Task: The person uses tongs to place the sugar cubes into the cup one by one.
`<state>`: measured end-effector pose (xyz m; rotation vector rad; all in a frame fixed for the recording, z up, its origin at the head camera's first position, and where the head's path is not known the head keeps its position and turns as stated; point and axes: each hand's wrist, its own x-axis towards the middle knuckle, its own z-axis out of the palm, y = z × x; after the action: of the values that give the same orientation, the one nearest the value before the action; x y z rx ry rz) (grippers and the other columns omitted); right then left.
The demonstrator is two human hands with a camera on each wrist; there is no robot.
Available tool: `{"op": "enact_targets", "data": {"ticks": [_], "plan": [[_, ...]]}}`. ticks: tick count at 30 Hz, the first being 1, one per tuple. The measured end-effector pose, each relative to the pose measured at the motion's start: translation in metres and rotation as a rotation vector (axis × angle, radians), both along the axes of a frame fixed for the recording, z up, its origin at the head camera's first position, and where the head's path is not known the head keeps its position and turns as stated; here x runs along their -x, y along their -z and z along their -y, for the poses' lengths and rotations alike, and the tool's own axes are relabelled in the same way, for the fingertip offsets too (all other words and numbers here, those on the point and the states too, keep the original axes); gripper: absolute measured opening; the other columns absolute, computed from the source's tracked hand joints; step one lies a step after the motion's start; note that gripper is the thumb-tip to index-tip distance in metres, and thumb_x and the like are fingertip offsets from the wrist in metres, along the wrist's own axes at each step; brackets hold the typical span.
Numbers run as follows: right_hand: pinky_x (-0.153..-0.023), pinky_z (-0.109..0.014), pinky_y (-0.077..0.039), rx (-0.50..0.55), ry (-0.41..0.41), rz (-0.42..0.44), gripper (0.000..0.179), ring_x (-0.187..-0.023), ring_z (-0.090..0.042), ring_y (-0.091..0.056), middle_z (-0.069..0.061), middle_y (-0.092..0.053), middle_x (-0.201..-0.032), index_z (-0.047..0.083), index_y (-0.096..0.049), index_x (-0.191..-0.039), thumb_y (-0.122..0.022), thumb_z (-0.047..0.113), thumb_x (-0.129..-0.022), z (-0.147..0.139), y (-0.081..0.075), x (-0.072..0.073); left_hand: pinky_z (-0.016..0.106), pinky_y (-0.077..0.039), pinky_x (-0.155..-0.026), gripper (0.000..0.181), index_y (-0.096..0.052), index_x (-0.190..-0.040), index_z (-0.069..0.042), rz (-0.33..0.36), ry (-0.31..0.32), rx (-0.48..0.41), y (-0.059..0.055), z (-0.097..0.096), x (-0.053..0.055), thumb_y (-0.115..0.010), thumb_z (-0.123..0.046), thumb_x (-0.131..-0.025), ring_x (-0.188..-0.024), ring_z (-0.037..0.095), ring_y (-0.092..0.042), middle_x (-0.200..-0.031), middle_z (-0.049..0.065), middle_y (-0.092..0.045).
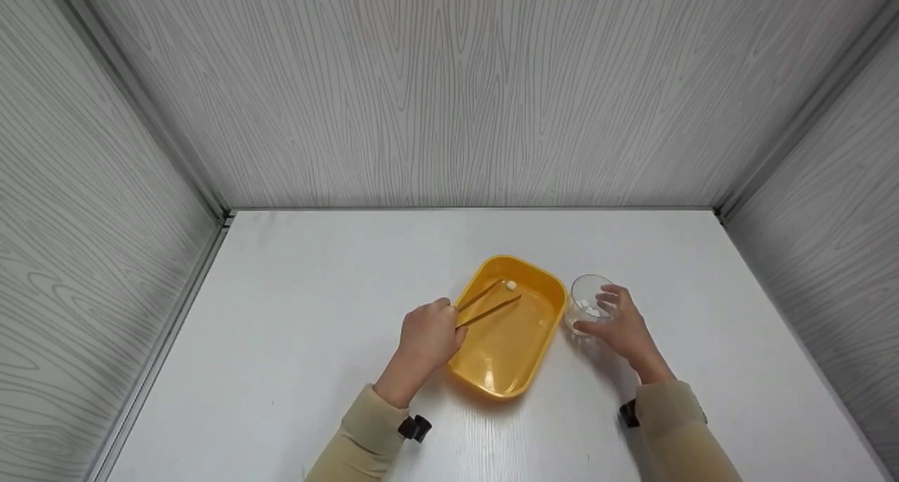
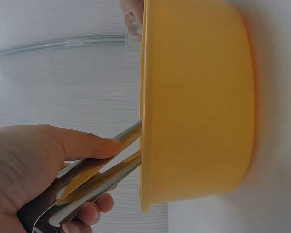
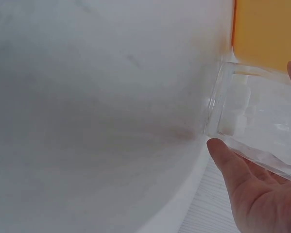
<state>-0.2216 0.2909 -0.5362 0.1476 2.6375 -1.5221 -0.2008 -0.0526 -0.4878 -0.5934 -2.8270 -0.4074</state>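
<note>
My left hand (image 1: pixel 430 333) grips metal tongs (image 2: pixel 87 187), their two arms spread apart and reaching over the rim into a yellow plastic basin (image 1: pixel 502 341). Inside the basin, close to the tong tips, lies a small white cube (image 1: pixel 511 285). To the right of the basin, a clear drinking glass (image 1: pixel 588 296) stands upright on the table, held by my right hand (image 1: pixel 624 325) with thumb and fingers on either side. Through the glass wall, pale blocky shapes (image 3: pixel 238 104) show near the base in the right wrist view. The basin wall hides the tong tips in the left wrist view.
The white table (image 1: pixel 316 285) carries the basin and glass near its middle. Grey wood-grain panels close it in at the back (image 1: pixel 449 102), on the left and on the right. Each wrist wears a black strap.
</note>
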Motion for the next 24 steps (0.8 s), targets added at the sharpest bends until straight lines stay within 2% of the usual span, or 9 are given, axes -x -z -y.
{"op": "enact_targets", "data": {"ticks": [8, 16, 24], "plan": [[-0.105, -0.053, -0.036, -0.001, -0.001, -0.005, 0.097, -0.136, -0.042, -0.036, -0.024, -0.034, -0.15, 0.001, -0.023, -0.147, -0.085, 0.024, -0.077, -0.001, 0.001, 0.0, 0.037, -0.049, -0.048, 0.022, -0.07, -0.075, -0.003, -0.069, 0.007, 0.035, 0.006, -0.005, 0.005, -0.077, -0.023, -0.082, -0.055, 0.023, -0.059, -0.065, 0.004, -0.055], [-0.103, -0.052, -0.038, -0.001, -0.002, -0.007, 0.097, -0.137, -0.041, -0.037, -0.025, -0.034, -0.15, 0.001, -0.023, -0.148, -0.085, 0.022, -0.077, -0.001, 0.001, 0.001, 0.039, -0.048, -0.046, 0.019, -0.067, -0.068, -0.004, -0.056, -0.003, 0.011, 0.01, -0.009, 0.007, -0.074, -0.016, -0.082, -0.053, 0.025, -0.058, -0.064, 0.004, -0.055], [-0.103, -0.052, -0.038, -0.011, 0.0, 0.002, 0.097, -0.136, -0.041, -0.037, -0.025, -0.034, -0.15, 0.002, -0.023, -0.148, -0.085, 0.022, -0.077, -0.001, 0.002, 0.001, 0.039, -0.047, -0.048, 0.017, -0.068, -0.069, -0.005, -0.064, 0.007, 0.012, 0.012, -0.011, 0.01, -0.073, -0.014, -0.082, -0.053, 0.024, -0.057, -0.065, 0.004, -0.056]]}}
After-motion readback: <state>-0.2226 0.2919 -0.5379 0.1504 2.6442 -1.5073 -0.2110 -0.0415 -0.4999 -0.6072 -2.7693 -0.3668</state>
